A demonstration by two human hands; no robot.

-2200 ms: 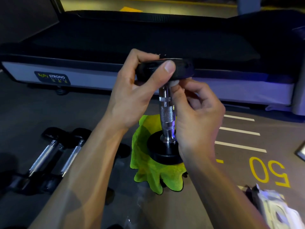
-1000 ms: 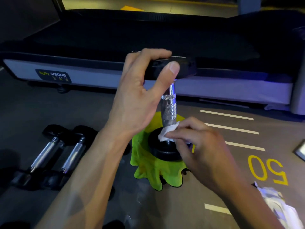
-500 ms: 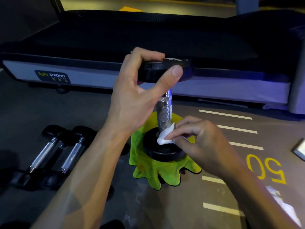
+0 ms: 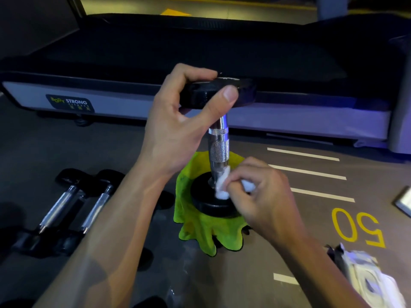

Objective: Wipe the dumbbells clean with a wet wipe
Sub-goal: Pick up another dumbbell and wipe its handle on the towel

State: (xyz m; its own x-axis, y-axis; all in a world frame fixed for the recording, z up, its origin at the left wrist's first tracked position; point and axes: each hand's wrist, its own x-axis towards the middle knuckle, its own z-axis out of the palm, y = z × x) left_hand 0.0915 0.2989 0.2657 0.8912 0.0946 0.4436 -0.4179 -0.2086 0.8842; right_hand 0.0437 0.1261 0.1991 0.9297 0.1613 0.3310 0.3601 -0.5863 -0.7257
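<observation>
Floor: dark gym flooring point(image 4: 278, 252) with white stripe marks point(image 4: 307, 172) and a yellow "50" point(image 4: 355, 227) painted at right.
Background: treadmill point(image 4: 200, 52) across the top, black deck, pale side rail with a "STRONG" label point(image 4: 70, 102).
Dumbbell in work: dumbbell point(image 4: 219, 147) stands upright on end, lower black head on a lime-green cloth point(image 4: 200, 232), chrome knurled handle vertical, upper black head at top.
Left hand: left hand point(image 4: 178, 127) grips the upper head, thumb across its near edge, fingers curled over the top. Holding the dumbbell vertical.
Right hand: right hand point(image 4: 264, 196) pinches a white wet wipe point(image 4: 222, 185), fingers curled round it. Wad is pressed against the base of the handle where it meets the lower head, also touching the head's top face. A bit of wipe shows between the fingers further right.
Cloth: bunched under the lower head, spilling out toward the camera and behind the handle.
Other dumbbells: two spare dumbbells point(image 4: 75, 207) lying on the floor at left, side by side, chrome handles, black heads. Well apart from the cloth. Dim there, little surface detail visible.
Right edge: white wipe packet point(image 4: 367, 276) on the floor at lower right, partly cut off. Corner of a flat light-edged object point(image 4: 403, 202) at the far right; cannot tell what it is.
</observation>
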